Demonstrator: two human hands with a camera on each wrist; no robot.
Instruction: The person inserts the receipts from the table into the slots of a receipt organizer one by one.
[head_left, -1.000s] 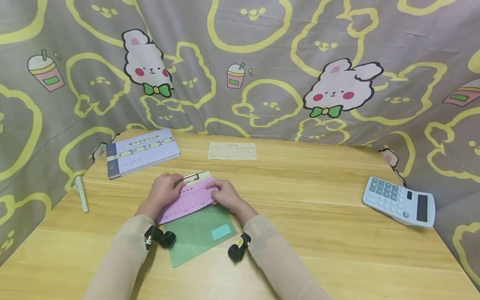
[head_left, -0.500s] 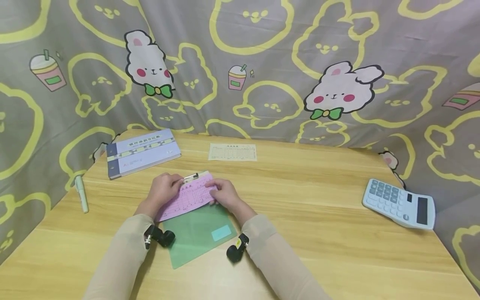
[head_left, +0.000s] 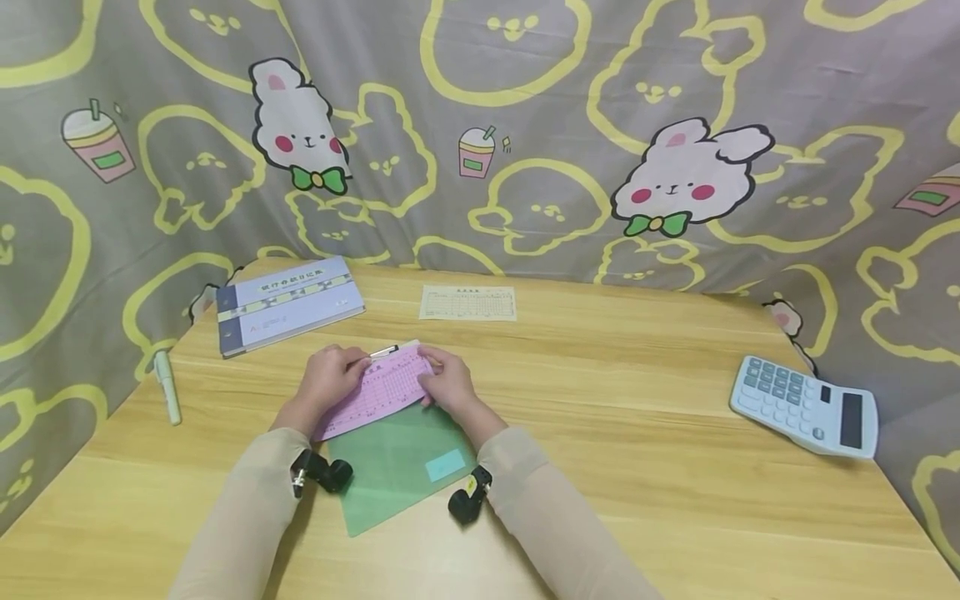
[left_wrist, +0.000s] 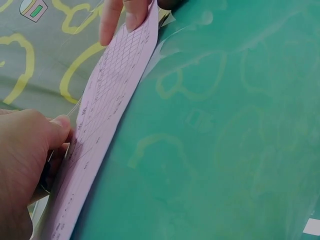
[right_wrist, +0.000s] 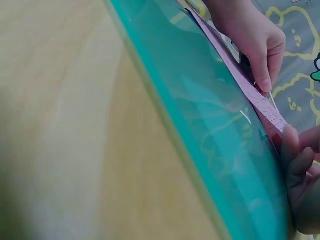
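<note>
A pink printed form (head_left: pixel 386 387) lies across the upper part of a green clip folder (head_left: pixel 397 467), with a pale sheet edge showing behind it. At the folder's top is a metal clip (head_left: pixel 385 351). My left hand (head_left: pixel 330 379) pinches the clip's left end between thumb and fingers; the right wrist view shows that left hand (right_wrist: pixel 262 55) from the other side. With my right hand (head_left: pixel 447 379) I hold the form's upper right corner, fingers curled at its edge. In the left wrist view the form (left_wrist: pixel 110 100) bows up slightly from the folder.
Behind the folder lies a cream printed slip (head_left: pixel 468 302). A blue-white account book (head_left: pixel 292 304) is at the back left, a pale green pen (head_left: pixel 167 387) at the left edge. Far right sits a light blue calculator (head_left: pixel 804 406). A patterned curtain (head_left: pixel 540 125) hangs behind the table.
My right hand has shifted its hold up to the form's upper right corner, and the form has slid slightly upward toward the clip. My left hand stays at the clip.
</note>
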